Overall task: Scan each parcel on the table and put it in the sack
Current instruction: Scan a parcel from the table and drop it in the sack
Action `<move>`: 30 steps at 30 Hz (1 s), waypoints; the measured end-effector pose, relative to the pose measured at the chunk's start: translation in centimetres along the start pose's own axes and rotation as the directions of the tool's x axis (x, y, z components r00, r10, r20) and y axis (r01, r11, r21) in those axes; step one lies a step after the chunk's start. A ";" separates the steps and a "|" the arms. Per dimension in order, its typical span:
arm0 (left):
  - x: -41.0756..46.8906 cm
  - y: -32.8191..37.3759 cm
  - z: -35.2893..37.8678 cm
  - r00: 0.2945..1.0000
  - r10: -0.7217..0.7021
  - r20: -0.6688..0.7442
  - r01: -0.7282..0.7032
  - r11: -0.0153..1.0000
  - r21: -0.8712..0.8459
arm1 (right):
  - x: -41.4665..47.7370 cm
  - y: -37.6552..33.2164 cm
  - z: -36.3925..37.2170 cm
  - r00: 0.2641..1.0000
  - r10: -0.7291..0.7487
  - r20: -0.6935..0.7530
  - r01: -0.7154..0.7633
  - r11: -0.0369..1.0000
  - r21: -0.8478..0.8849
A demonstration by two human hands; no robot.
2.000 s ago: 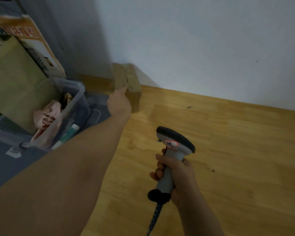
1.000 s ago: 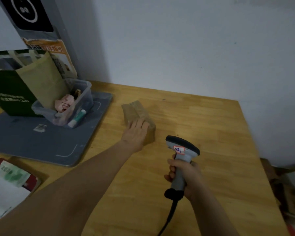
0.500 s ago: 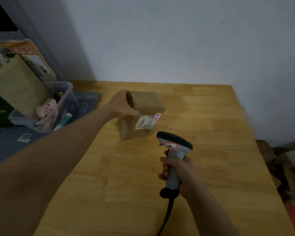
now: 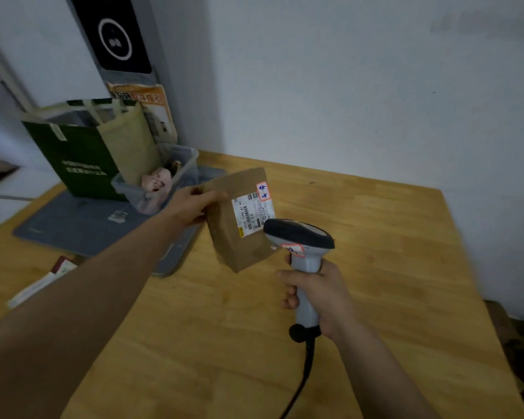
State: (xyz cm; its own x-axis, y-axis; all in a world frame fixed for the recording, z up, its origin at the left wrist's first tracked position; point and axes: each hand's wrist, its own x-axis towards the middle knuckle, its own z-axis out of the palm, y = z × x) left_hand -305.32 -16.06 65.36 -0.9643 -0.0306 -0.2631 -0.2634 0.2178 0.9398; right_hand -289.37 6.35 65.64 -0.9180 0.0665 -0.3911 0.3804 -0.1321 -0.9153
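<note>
The right grip [image 4: 318, 293] is nearest, its fingers curled tight round the pale grey plastic handle of a scanner [image 4: 300, 237]. The scanner has a dark, rounded head with a small red-edged sticker on its side. A black cable [image 4: 303, 376] hangs from its base toward the near edge. Under it lies the counter [image 4: 375, 267], made of yellowish wood with visible grain and a few dark specks.

The left forearm reaches across to the left grip [image 4: 191, 205], which pinches the upper left edge of the parcel [image 4: 230, 246], thumb on the front face and fingers hidden behind. The parcel is a flat, brown paper-like packet, rectangular and tilted, held in the air above the counter just left of the scanner head. Its front carries a white label [image 4: 253, 214] with barcodes and a red-bordered tag [image 4: 263, 191] with blue writing at the top corner. Whether scanner and parcel touch, I cannot tell.

Further left a smooth grey mat [image 4: 73, 225] lies on the counter. On it stand a clear plastic tub [image 4: 188, 164] holding something pink and crumpled, and just behind that the sack [image 4: 82, 164], upright and open-topped, with a dark green front and a tan side. A plain pale wall [image 4: 345, 86] stands behind.
</note>
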 end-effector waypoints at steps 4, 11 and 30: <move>-1.8 0.9 -2.6 0.999 -0.030 -0.020 0.032 0.990 0.136 | -1.3 0.2 0.8 0.999 -0.023 0.026 0.028 0.976 -0.216; -4.0 2.5 -3.8 0.999 0.004 -0.036 0.015 0.847 0.532 | -4.3 1.2 2.9 0.986 -0.069 0.153 0.143 0.826 -0.545; -5.3 2.2 -4.8 0.998 -0.060 -0.006 0.054 0.838 0.543 | -6.0 1.6 3.6 0.957 -0.147 0.252 0.281 0.697 -0.660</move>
State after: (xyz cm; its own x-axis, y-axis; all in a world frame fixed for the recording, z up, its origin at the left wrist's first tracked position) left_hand -300.93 -20.13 69.87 -0.9469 -0.0493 -0.3177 -0.2569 0.7102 0.6555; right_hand -283.66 2.18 66.89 -0.9624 -0.1660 -0.2152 0.0814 0.5792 -0.8111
